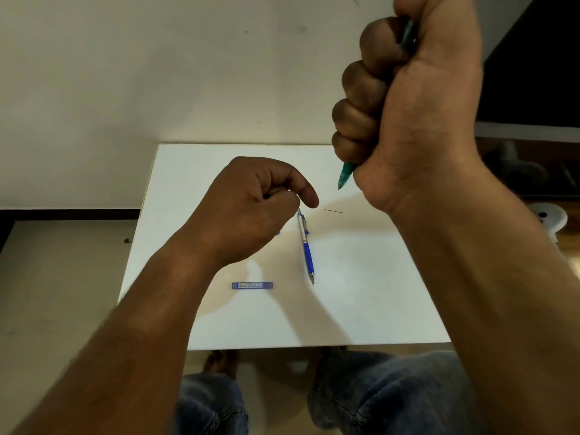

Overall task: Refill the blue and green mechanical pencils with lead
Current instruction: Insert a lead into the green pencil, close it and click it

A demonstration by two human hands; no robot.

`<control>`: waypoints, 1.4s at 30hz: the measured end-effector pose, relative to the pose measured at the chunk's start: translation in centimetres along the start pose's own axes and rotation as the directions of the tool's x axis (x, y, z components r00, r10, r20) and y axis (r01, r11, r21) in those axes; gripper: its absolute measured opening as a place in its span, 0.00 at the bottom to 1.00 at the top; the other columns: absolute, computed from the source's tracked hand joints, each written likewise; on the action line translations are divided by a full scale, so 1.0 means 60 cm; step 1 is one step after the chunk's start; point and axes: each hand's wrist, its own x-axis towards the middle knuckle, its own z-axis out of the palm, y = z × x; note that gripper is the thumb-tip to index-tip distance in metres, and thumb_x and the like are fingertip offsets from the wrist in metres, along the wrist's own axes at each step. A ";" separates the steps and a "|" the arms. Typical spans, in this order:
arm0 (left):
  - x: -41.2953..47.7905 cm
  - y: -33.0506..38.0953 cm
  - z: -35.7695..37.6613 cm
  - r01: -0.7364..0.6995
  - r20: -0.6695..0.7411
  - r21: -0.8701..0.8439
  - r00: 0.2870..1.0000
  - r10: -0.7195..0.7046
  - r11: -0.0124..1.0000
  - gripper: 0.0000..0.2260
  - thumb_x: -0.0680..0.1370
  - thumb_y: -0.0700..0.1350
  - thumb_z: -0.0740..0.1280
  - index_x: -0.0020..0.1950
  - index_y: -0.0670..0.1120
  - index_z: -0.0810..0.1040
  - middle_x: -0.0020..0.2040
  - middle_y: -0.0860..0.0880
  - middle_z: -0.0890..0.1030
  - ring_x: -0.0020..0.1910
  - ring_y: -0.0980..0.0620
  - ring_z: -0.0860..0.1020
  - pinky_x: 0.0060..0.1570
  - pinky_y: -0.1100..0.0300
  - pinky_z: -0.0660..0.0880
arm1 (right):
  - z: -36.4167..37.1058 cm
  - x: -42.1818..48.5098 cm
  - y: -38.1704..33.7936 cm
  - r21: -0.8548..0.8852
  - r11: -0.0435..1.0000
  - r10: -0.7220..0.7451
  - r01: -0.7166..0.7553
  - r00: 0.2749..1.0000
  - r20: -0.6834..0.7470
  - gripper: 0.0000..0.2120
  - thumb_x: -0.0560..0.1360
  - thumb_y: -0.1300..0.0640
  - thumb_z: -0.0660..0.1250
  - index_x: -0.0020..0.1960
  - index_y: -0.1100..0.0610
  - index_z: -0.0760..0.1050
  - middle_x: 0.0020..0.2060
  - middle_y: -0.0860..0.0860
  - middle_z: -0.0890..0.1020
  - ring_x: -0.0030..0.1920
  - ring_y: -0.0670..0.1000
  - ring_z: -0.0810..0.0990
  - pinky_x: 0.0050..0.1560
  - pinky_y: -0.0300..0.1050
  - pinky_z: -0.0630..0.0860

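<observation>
Fisted round the green pencil (345,174), the right hand (417,98) needed steadiness; the left hand (251,208), its curled hold unclear, needed gentleness with the loose lead (333,211).

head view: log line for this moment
right hand: grips green pencil, held up | left hand: fingers curled near blue pencil end | lead case, loose lead: on table

The blue pencil (307,249) is laid on the white table (376,293), tip toward the near edge. Left of its tip the blue lead case (252,285) is laid flat; right of its upper end a single lead (333,211) is seen. The left hand (251,208) is curled beside that upper end; whether anything is pinched cannot be told. Above and right, the green pencil (345,175) is gripped in the raised right hand (408,98), tip down.
</observation>
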 end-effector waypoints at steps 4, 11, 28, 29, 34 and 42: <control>-0.001 0.001 0.001 0.001 0.003 0.003 1.000 -0.001 1.000 0.17 0.71 0.39 0.61 0.40 0.57 0.85 0.22 0.57 0.67 0.21 0.57 0.67 0.26 0.74 0.63 | 0.002 -0.003 0.000 0.013 1.000 -0.016 0.016 1.000 0.016 0.23 0.90 0.47 0.48 0.37 0.50 0.51 0.27 0.47 0.53 0.26 0.48 0.49 0.29 0.39 0.53; -0.002 0.002 -0.001 0.001 -0.001 0.001 1.000 -0.001 1.000 0.17 0.72 0.40 0.60 0.40 0.58 0.85 0.21 0.58 0.68 0.20 0.58 0.66 0.26 0.74 0.63 | 0.003 -0.004 0.002 0.025 1.000 -0.010 0.008 0.999 0.045 0.23 0.89 0.48 0.48 0.36 0.50 0.51 0.26 0.46 0.54 0.26 0.48 0.49 0.29 0.39 0.52; -0.001 0.001 -0.002 -0.003 0.000 0.009 1.000 0.003 1.000 0.17 0.71 0.41 0.60 0.40 0.59 0.85 0.22 0.57 0.67 0.22 0.57 0.65 0.27 0.71 0.64 | 0.005 -0.006 0.003 0.023 1.000 -0.004 0.002 0.999 0.052 0.22 0.89 0.48 0.49 0.39 0.51 0.50 0.27 0.47 0.53 0.27 0.49 0.48 0.30 0.41 0.51; -0.001 0.001 -0.002 -0.004 0.001 0.009 1.000 0.004 1.000 0.17 0.71 0.41 0.60 0.40 0.59 0.85 0.22 0.57 0.67 0.22 0.57 0.65 0.27 0.71 0.64 | 0.005 -0.005 0.003 0.025 1.000 -0.003 0.002 0.999 0.053 0.21 0.89 0.47 0.49 0.39 0.51 0.50 0.27 0.47 0.53 0.27 0.49 0.48 0.30 0.42 0.51; -0.001 0.001 -0.003 -0.005 -0.003 0.014 1.000 0.005 1.000 0.17 0.71 0.41 0.61 0.40 0.59 0.85 0.23 0.56 0.68 0.22 0.57 0.65 0.27 0.72 0.63 | 0.006 -0.004 0.006 0.017 1.000 0.016 -0.016 0.999 0.030 0.24 0.89 0.46 0.51 0.36 0.51 0.53 0.26 0.47 0.54 0.26 0.50 0.49 0.28 0.40 0.54; 0.001 -0.004 -0.004 -0.002 -0.003 -0.006 1.000 0.002 1.000 0.16 0.71 0.41 0.61 0.40 0.56 0.87 0.21 0.57 0.67 0.19 0.58 0.64 0.25 0.73 0.62 | 0.008 0.001 0.011 0.016 0.999 0.027 -0.028 0.998 0.052 0.25 0.88 0.44 0.52 0.33 0.49 0.56 0.25 0.46 0.56 0.25 0.49 0.50 0.27 0.38 0.55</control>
